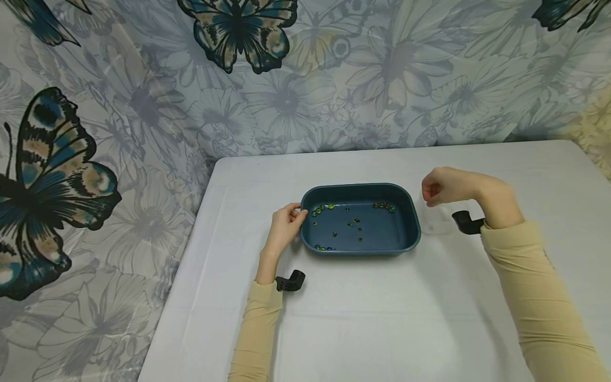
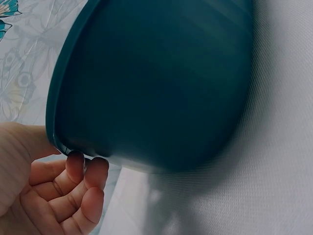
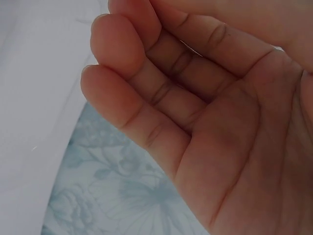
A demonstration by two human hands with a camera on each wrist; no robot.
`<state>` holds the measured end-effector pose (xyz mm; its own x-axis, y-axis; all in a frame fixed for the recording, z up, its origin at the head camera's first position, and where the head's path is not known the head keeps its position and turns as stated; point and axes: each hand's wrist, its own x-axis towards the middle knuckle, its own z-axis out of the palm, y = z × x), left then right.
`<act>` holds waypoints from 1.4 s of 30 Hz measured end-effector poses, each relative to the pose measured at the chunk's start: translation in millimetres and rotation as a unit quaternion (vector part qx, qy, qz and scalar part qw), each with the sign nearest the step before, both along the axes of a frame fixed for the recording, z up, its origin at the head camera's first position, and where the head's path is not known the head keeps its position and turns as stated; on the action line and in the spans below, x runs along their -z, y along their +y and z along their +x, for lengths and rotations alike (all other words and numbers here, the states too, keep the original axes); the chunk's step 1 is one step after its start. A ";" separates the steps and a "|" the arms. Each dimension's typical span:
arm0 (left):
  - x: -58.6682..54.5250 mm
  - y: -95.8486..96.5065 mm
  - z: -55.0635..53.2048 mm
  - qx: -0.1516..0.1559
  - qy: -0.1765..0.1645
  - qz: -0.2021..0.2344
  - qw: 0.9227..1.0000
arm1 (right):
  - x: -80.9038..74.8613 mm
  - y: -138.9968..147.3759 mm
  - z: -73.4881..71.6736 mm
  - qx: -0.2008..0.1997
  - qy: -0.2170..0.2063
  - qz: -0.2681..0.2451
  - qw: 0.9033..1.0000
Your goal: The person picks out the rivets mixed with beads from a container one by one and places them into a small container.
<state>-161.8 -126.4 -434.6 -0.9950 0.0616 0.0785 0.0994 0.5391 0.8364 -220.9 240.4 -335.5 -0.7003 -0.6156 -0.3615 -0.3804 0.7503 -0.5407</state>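
Note:
A dark blue plastic tub [image 1: 361,250] stands on the table with small glass marbles [image 1: 383,206] in it, green, amber and reddish. My left hand [image 1: 285,225] pinches its left rim, thumb on one side and curled fingers [image 2: 93,171] on the other in the left wrist view. To the right of the tub, my right hand [image 1: 446,187] is raised with its fingers bent inward. Its palm [image 3: 230,142] shows bare in the right wrist view, but the tips of thumb and index are hidden, so I cannot tell if they pinch something. A faint clear container [image 1: 436,227] appears below this hand.
A white cloth covers the table [image 1: 363,318]. Behind and to the left hangs a grey floral curtain [image 1: 286,101] with large butterflies. Black wrist mounts [image 1: 291,281] stick out from both forearms.

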 end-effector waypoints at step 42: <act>1.6 -0.3 -1.0 0.003 0.009 -0.001 1.000 | 4.4 -59.2 2.0 -0.075 -0.003 -0.005 0.997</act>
<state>-162.7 -126.7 -436.1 -0.9930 0.0681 0.0964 0.1180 0.5395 0.8337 -218.9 181.2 -340.0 -0.5977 -0.7165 -0.3596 -0.4844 0.6802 -0.5501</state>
